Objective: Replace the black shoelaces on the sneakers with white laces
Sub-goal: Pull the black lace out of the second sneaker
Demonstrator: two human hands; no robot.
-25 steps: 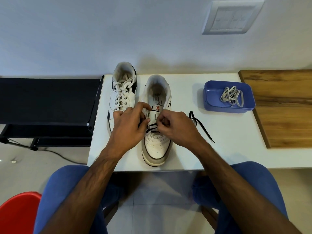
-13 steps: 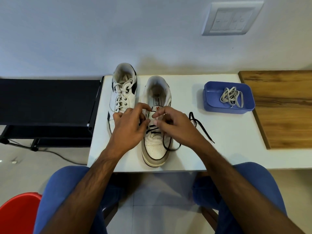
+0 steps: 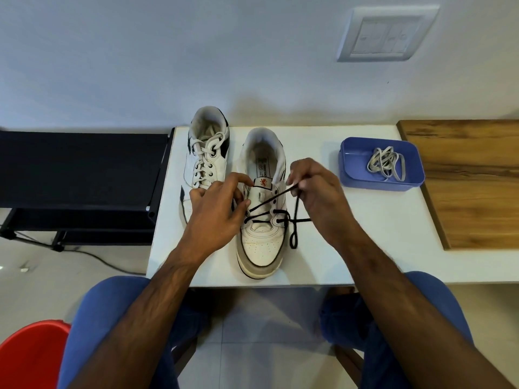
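Black lace (image 3: 269, 198) half pulled from the near sneaker (image 3: 261, 209) on the white tabletop (image 3: 365, 234).

The right hand (image 3: 314, 192) pinches the lace in its grip and holds it taut across the tongue, slack looping right of the shoe; the left hand (image 3: 219, 211) grips the shoe's left side, fingers curled. The far-left sneaker (image 3: 207, 155) carries white laces. A white lace (image 3: 387, 164) lies in the blue tray (image 3: 354, 164), right.

Evenly bright, soft daylight-like lighting. Faint shadows on the wall (image 3: 252, 66) behind the sneakers (image 3: 261, 220). Sharp centre focus; wide-angle bending at edges; no glare.
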